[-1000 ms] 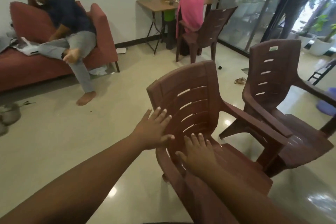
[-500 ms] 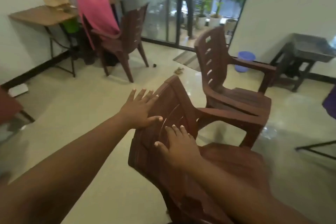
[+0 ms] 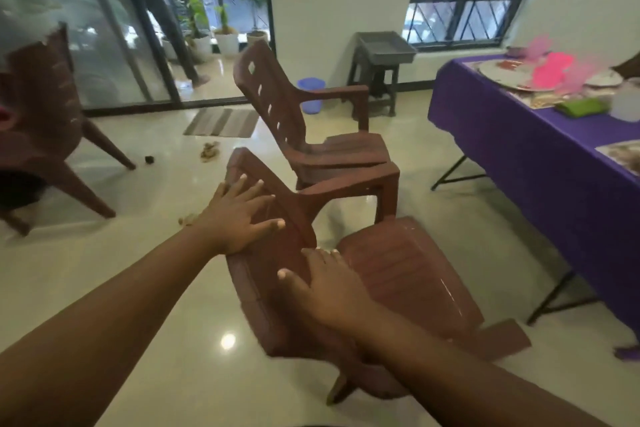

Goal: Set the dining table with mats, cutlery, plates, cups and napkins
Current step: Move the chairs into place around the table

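1. Brown plastic is filling the middle of our view: we are pressing both hands flat against the backrest of the nearest chair [image 3: 398,274], which is tilting away from us with its seat toward the surface.
2. Our left hand [image 3: 239,215] is lying with its fingers spread and straight on the upper part of the backrest, near its top edge; our right hand [image 3: 325,284] is resting lower down, fingers straight too, where the backrest meets the seat. The two hands are apart and gripping nothing.
3. Open floor [image 3: 149,263] is lying to our left, pale and glossy, and a narrower strip of it is running between the chairs and the surface on the right.
4. We are counting three brown chairs: the one under our hands, a second chair [image 3: 301,121] just beyond it with its seat touching or overlapping the first one's armrest, and a third chair [image 3: 41,121] well apart at the left edge, blurred.
5. The surface [image 3: 512,135], draped in a purple cloth, is standing at the right with its near edge running toward us. On it we are seeing a large round tray [image 3: 502,74], a plate [image 3: 604,79], a pink blurred shape, a folded green cloth [image 3: 581,107] and part of a patterned mat [image 3: 623,154]; what the tray is holding we cannot tell.
6. A blue bucket [image 3: 311,94] is standing on the floor by the far wall, next to a dark stand bearing a grey tray [image 3: 386,45].
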